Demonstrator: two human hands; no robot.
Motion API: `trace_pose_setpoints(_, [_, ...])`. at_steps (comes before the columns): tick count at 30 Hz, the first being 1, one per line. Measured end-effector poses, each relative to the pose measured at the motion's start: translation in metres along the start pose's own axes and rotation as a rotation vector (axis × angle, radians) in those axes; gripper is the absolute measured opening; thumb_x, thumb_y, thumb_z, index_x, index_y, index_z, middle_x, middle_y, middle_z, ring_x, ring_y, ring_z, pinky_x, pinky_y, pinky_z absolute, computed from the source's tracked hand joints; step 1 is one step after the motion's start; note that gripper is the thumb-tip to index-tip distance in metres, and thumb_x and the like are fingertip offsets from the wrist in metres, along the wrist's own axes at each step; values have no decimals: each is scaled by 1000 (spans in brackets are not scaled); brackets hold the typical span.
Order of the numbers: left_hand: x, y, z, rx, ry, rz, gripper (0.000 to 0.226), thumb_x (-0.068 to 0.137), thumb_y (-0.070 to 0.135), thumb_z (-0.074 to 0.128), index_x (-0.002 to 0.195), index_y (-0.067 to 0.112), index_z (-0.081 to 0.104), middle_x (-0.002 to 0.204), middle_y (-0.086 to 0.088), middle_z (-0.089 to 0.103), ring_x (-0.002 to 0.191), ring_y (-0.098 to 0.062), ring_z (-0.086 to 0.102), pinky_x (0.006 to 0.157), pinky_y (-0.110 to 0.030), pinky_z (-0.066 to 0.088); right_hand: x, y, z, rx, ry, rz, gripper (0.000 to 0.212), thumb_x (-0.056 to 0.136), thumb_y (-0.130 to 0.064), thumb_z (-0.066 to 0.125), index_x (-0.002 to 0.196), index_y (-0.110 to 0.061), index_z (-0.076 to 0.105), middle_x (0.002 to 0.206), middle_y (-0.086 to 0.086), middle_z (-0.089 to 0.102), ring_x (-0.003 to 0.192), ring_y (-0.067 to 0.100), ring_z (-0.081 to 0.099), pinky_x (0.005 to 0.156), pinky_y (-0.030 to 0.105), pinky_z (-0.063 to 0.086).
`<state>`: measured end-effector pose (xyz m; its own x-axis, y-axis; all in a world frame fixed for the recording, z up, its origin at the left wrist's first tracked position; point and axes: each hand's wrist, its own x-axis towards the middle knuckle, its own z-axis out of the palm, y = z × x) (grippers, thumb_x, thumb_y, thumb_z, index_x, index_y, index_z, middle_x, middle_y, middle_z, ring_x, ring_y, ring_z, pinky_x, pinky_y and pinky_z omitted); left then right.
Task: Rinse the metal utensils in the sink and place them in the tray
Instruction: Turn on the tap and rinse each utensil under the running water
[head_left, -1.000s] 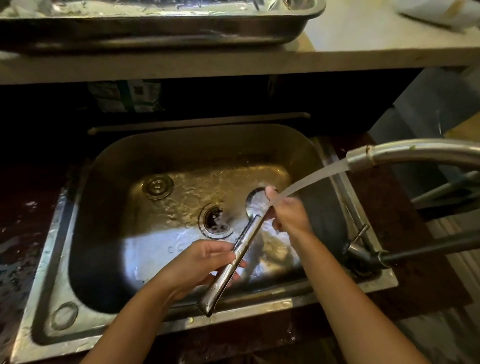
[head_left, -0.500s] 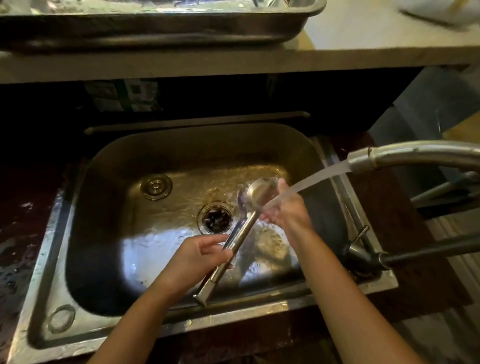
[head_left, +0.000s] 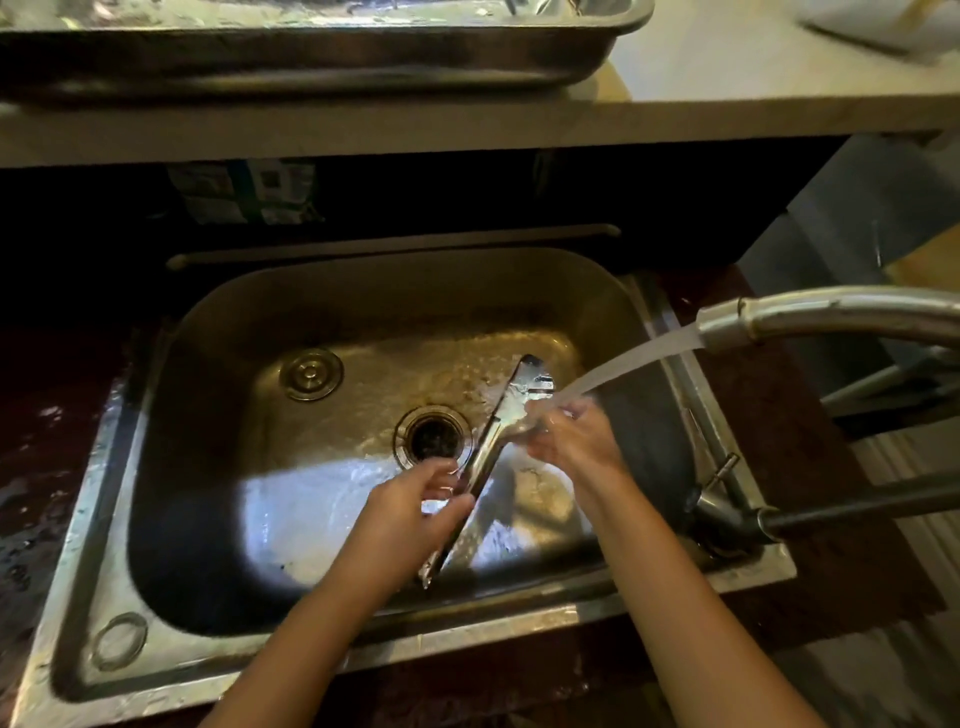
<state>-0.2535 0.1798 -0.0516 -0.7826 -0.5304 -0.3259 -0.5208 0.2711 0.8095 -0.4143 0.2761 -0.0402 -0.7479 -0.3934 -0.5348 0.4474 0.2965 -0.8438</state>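
left hand (head_left: 410, 514) grips utensil (head_left: 498, 436) | right hand (head_left: 571, 441) rubs it | faucet (head_left: 810, 317) running

The metal tray (head_left: 322, 57) on the worktop (head_left: 727, 104) runs off the top and left edges, and its contents are only smeared glare. A pale object (head_left: 878, 26) at the top right corner is cut off and blurred. The faucet (head_left: 831, 314) spout leaves the right edge. The utensil (head_left: 485, 457) head is washed out by water and the right hand (head_left: 571, 441), so its type is unclear. Labels (head_left: 244, 192) under the worktop are unreadable.
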Motion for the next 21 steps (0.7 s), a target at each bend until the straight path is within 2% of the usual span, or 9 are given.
trace_pose_setpoints(3, [12,2,-8,-71,-171,-65,34,83,21,64,117,18,62,113,-1,69,99,-8,63,90,-25,50,2,0,-4,-57,-71,-51,14,90,-9,54,79,-14,61,74,3,66,65,14,66,53,16,52])
trace_pose_setpoints(6, [18,7,-12,55,-160,-17,31,84,23,63,115,18,63,111,10,62,97,-1,57,83,-16,43,0,-1,-5,12,-90,-49,19,93,-10,48,79,-15,59,81,8,66,76,21,68,63,22,55])
trace_pose_setpoints(9, [17,13,-15,-233,-282,-96,15,88,15,57,97,14,68,91,3,73,76,-3,67,66,-18,51,0,-3,-5,164,-114,-2,17,95,-10,45,84,-14,57,84,9,65,75,21,70,70,28,55])
trace_pose_setpoints(11, [14,15,-15,-391,-343,-157,13,89,11,55,93,12,68,79,3,76,67,-6,69,61,-22,55,0,-1,-6,91,-136,-2,11,88,-17,59,96,-17,52,91,2,63,79,16,69,73,30,54])
trace_pose_setpoints(13, [11,15,-15,-443,-356,-162,14,88,10,56,92,15,68,76,5,76,66,-8,69,59,-20,56,1,2,-7,-138,-144,-29,57,70,-32,77,110,-26,37,98,-7,55,92,15,62,79,32,51])
trace_pose_setpoints(15, [9,15,-15,-460,-357,-156,14,87,9,57,90,16,69,76,4,77,66,-9,70,59,-20,57,2,2,-5,-243,-97,-80,71,60,-40,83,112,-20,39,96,-7,54,90,12,58,75,29,49])
trace_pose_setpoints(18, [6,16,-12,-454,-340,-145,14,86,7,58,85,14,70,71,2,76,60,-10,68,57,-21,56,3,-8,-4,-161,23,-182,27,72,-35,75,79,-26,51,72,-9,50,67,6,50,62,23,42])
trace_pose_setpoints(19, [5,16,-11,-456,-327,-137,15,86,6,58,84,14,70,67,2,75,57,-9,67,55,-20,55,8,-11,-6,-155,82,-225,26,79,-33,69,65,-27,49,62,-9,45,58,6,45,57,24,38])
trace_pose_setpoints(21, [4,17,-11,-473,-311,-128,14,87,6,57,84,13,69,60,4,73,53,-7,65,52,-18,53,13,-17,-11,-176,124,-240,33,90,-35,53,61,-20,53,55,-6,40,50,9,39,49,25,34])
